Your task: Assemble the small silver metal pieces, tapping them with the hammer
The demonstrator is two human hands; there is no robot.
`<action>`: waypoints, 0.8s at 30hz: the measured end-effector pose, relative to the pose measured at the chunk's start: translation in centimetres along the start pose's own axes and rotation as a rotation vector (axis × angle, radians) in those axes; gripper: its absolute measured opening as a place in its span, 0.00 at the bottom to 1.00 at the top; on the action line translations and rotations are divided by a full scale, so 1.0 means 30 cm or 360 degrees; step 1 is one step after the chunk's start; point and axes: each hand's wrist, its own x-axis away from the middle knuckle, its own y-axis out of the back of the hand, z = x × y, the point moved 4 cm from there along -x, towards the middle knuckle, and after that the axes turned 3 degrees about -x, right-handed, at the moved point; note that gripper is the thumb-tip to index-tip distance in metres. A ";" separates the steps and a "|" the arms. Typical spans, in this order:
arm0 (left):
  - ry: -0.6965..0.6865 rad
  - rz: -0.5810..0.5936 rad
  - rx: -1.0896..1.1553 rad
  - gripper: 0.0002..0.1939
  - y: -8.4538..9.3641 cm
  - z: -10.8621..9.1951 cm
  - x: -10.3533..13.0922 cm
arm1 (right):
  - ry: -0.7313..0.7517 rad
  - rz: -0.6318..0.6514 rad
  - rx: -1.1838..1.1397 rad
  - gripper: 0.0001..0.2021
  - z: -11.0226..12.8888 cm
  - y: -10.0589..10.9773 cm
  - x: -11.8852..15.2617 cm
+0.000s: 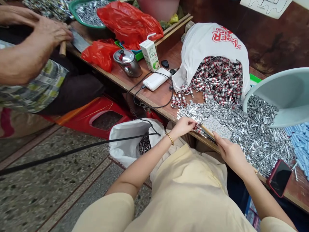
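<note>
My left hand (184, 125), a gold bangle at its wrist, is closed in a pinch at the table's front edge; what lies in its fingertips is too small to make out. My right hand (229, 151) grips the near end of a narrow flat bar (208, 132), tan along one side and dark along the other. The bar's far end reaches the left fingertips. Small red and silver pieces show just below that end. Right behind the bar is a grey speckled block (215, 126), surrounded by loose silver metal parts (251, 141).
A white bag (212, 38) spills red-and-silver ringed pieces (217, 79). A grey-green basin (289, 93) tilts over metal parts; blue strips (300, 141) and a phone (280, 178) lie right. Power bank (156, 79), drink carton (150, 54), metal cup (129, 64), floor sack (124, 141); another person's hands (50, 30) at left.
</note>
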 end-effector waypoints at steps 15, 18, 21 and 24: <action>-0.0991 -0.0630 0.0468 0.08 -0.007 -0.218 0.230 | -0.0320 -0.0876 -0.0086 0.19 -0.115 -0.091 0.084; -0.0902 -0.0595 0.0417 0.09 -0.038 -0.223 0.219 | -0.0090 -0.0957 -0.0497 0.21 -0.033 -0.022 0.053; -0.0713 -0.0498 0.0337 0.09 -0.088 -0.221 0.213 | 0.0084 -0.0906 -0.0752 0.12 0.051 0.012 0.000; -0.0624 -0.0401 0.0289 0.14 -0.123 -0.211 0.218 | -0.0080 -0.0777 -0.0816 0.18 0.070 -0.015 -0.056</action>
